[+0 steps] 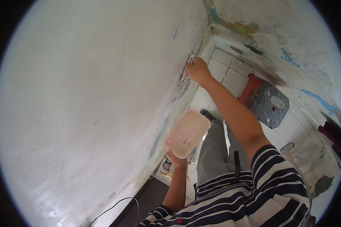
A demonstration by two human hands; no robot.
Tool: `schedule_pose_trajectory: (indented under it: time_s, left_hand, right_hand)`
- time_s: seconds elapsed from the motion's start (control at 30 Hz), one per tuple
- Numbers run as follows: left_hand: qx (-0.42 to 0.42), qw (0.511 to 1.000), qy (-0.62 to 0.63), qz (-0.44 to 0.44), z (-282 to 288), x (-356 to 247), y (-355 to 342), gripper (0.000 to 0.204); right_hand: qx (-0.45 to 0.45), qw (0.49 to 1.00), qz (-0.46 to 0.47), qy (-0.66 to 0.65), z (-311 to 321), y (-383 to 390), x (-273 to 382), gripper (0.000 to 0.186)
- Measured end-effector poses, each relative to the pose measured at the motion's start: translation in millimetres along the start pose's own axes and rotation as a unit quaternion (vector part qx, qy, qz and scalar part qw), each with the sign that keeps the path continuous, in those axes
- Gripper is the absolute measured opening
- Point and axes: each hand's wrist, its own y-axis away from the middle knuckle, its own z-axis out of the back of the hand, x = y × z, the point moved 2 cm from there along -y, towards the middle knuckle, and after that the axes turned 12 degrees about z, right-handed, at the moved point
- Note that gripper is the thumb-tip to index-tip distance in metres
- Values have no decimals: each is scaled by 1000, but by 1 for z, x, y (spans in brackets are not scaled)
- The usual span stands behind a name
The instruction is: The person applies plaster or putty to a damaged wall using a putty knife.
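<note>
My left hand [177, 160] grips the near end of a shallow pink rectangular plastic tray [187, 133]. Pale smears of filler cover its face. My right arm reaches forward, and my right hand [197, 71] is closed against the low part of the pale wall [113, 75]. From its fingers a thin flat scraper [184, 74] shows edge-on along the wall; most of it is hidden by the hand. Grey, rough patches of plaster lie around that spot.
A red and grey plastic stool [271, 108] stands on the white tiled floor [233, 81], with a small clear cup [277, 102] on it. The right wall [291, 34] is peeling. A crumpled wrapper [170, 174] lies below the tray, and a black cable [119, 199] curves at lower left.
</note>
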Motion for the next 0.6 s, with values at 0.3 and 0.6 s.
schedule_pose_trajectory:
  time_s: [0.3,0.6]
  left_hand:
    - [-9,1000,-20,16,9,4,-2,57]
    - [8,1000,-2,4,15,2,3,57]
  right_hand:
    - [7,994,-81,-76,2,19,-55,12]
    - [-45,995,90,-13,34,51,-87,9]
